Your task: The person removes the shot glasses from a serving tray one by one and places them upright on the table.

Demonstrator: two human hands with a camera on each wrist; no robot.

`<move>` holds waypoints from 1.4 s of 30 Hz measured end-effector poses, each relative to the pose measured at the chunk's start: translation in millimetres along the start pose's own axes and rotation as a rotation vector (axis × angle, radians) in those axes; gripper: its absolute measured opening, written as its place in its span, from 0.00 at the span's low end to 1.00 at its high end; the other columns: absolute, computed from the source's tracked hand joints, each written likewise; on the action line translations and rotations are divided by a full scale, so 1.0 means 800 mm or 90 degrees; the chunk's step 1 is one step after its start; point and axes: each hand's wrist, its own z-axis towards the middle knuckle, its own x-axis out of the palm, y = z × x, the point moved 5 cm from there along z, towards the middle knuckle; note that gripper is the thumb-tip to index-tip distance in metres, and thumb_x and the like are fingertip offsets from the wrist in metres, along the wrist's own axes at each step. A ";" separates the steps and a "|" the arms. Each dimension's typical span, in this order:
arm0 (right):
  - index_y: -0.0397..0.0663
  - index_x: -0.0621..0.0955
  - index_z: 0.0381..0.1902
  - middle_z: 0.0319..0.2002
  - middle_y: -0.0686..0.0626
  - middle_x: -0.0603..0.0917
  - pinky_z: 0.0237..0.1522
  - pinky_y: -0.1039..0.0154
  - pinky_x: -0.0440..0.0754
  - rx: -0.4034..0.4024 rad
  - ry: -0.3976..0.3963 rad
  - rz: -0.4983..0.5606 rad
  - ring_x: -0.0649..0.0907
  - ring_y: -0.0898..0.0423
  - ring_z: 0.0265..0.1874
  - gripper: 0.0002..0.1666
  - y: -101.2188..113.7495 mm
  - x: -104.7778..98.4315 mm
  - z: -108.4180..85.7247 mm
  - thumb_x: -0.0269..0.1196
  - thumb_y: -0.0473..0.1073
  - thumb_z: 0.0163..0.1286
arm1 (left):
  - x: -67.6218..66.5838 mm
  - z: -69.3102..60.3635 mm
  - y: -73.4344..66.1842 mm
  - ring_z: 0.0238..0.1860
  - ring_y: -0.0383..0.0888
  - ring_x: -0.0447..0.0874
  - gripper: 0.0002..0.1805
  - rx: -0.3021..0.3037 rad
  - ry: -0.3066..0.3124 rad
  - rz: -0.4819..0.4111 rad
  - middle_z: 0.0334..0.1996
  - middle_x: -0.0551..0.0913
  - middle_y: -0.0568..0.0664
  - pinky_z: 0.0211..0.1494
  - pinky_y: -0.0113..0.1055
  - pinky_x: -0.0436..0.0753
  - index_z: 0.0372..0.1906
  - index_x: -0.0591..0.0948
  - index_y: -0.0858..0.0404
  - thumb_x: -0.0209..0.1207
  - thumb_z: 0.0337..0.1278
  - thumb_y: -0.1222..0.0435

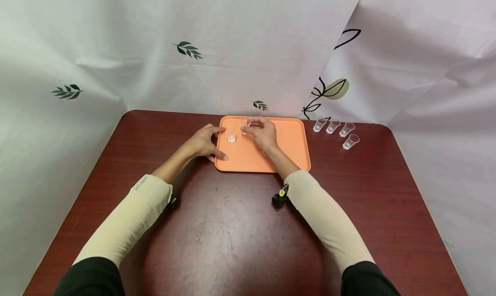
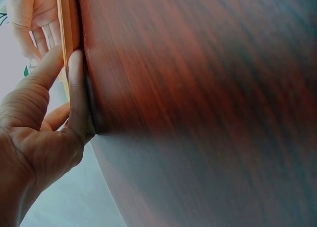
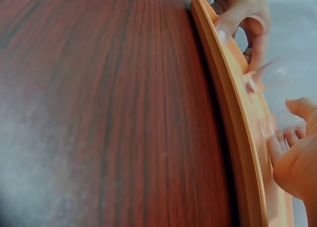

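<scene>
In the head view an orange tray point(image 1: 286, 158) lies near the table's back edge. My left hand point(image 1: 202, 141) grips its left end; in the left wrist view, digits of the left hand point(image 2: 44, 123) lie on both sides of the tray's rim point(image 2: 69, 19). A clear cup point(image 1: 231, 135) stands on the tray beside that hand. Over the tray, my right hand point(image 1: 264, 135) has its thumb and fingers around a second clear cup point(image 1: 246, 124). The right wrist view shows both cups at the tray point(image 3: 265, 187), the second by the right hand point(image 3: 299, 148).
Several clear cups stand on the table right of the tray, among them one at the back point(image 1: 319, 124) and one nearer the front point(image 1: 350, 141). A pale curtain with leaf prints point(image 1: 217, 85) hangs behind the dark red table point(image 1: 217, 231).
</scene>
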 end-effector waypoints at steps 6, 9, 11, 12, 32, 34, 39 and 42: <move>0.35 0.90 0.57 0.47 0.50 0.90 0.48 0.74 0.92 0.002 0.009 -0.002 0.88 0.59 0.47 0.22 0.000 -0.007 -0.005 0.81 0.31 0.66 | 0.000 0.001 0.002 0.44 0.56 0.86 0.64 0.006 -0.001 0.000 0.73 0.67 0.62 0.34 0.42 0.99 0.90 0.66 0.59 0.89 0.48 0.68; 0.35 0.90 0.57 0.45 0.52 0.90 0.47 0.76 0.91 -0.001 0.014 0.000 0.88 0.61 0.45 0.21 0.001 -0.011 -0.009 0.80 0.30 0.66 | -0.001 0.001 0.002 0.43 0.55 0.87 0.64 0.005 0.002 0.001 0.73 0.67 0.63 0.34 0.42 0.99 0.90 0.66 0.59 0.89 0.48 0.68; 0.33 0.90 0.57 0.44 0.53 0.90 0.47 0.76 0.91 -0.005 0.015 -0.001 0.87 0.62 0.45 0.21 0.000 -0.015 -0.012 0.80 0.30 0.66 | -0.002 0.001 0.002 0.41 0.54 0.87 0.64 0.005 0.003 0.001 0.73 0.67 0.63 0.34 0.43 0.99 0.90 0.65 0.59 0.89 0.48 0.67; 0.33 0.89 0.57 0.44 0.53 0.90 0.47 0.76 0.91 -0.007 0.015 -0.001 0.88 0.63 0.44 0.22 0.000 -0.017 -0.013 0.79 0.29 0.66 | -0.002 0.001 0.002 0.40 0.54 0.87 0.64 0.004 0.003 0.000 0.73 0.67 0.63 0.33 0.43 0.99 0.90 0.65 0.59 0.89 0.48 0.68; 0.34 0.90 0.59 0.48 0.49 0.92 0.50 0.75 0.91 -0.004 0.042 -0.048 0.89 0.62 0.46 0.23 0.012 -0.060 -0.044 0.81 0.33 0.66 | -0.001 0.001 0.001 0.40 0.54 0.87 0.63 0.012 -0.006 -0.008 0.73 0.67 0.63 0.32 0.42 0.99 0.89 0.68 0.60 0.89 0.47 0.69; 0.34 0.90 0.59 0.48 0.49 0.93 0.50 0.75 0.92 -0.001 0.044 -0.044 0.89 0.63 0.46 0.24 0.011 -0.064 -0.047 0.81 0.33 0.67 | -0.001 0.002 0.002 0.41 0.55 0.87 0.63 0.011 -0.006 -0.010 0.73 0.67 0.63 0.32 0.42 0.99 0.89 0.68 0.60 0.89 0.46 0.69; 0.33 0.89 0.60 0.44 0.56 0.92 0.50 0.75 0.92 0.005 0.044 -0.028 0.90 0.64 0.46 0.25 0.008 -0.074 -0.051 0.81 0.33 0.67 | 0.000 0.003 0.003 0.41 0.55 0.87 0.64 0.010 -0.005 -0.015 0.73 0.67 0.63 0.32 0.42 0.99 0.89 0.67 0.60 0.89 0.45 0.70; 0.32 0.89 0.60 0.42 0.59 0.91 0.50 0.75 0.92 0.006 0.039 -0.023 0.90 0.64 0.46 0.25 0.008 -0.081 -0.054 0.81 0.32 0.66 | -0.001 0.003 0.005 0.41 0.55 0.86 0.64 0.009 -0.005 -0.012 0.73 0.67 0.63 0.32 0.42 0.99 0.89 0.67 0.60 0.90 0.45 0.70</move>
